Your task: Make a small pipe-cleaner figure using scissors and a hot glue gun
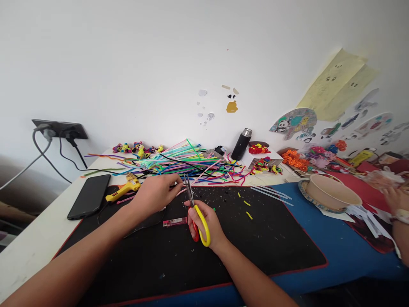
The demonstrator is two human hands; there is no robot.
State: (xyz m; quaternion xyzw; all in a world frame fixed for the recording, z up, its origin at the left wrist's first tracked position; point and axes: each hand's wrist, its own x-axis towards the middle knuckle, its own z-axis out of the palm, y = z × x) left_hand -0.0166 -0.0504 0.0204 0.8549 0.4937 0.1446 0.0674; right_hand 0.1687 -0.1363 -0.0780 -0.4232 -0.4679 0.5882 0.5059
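Note:
My right hand [209,224] is closed around the scissors [202,226], which have one yellow and one red handle loop. Their blades point away from me, slightly parted. Just left of the blades, my left hand [158,189] is pinched closed; whatever its fingertips hold is too small to make out. Beyond both hands lies a large heap of colourful pipe cleaners [182,160]. A small pink-labelled tube [174,222] rests on the black mat [255,247] near the red loop. Short yellow pipe cleaner pieces [247,203] are scattered to the right.
A yellow glue gun [124,189] and a black phone [89,196] lie at left. Behind stand a black bottle [242,145] and small pipe cleaner figures [137,148]. Clear sticks [271,194] and a beige bowl [334,192] sit right, near another person's hand [396,198].

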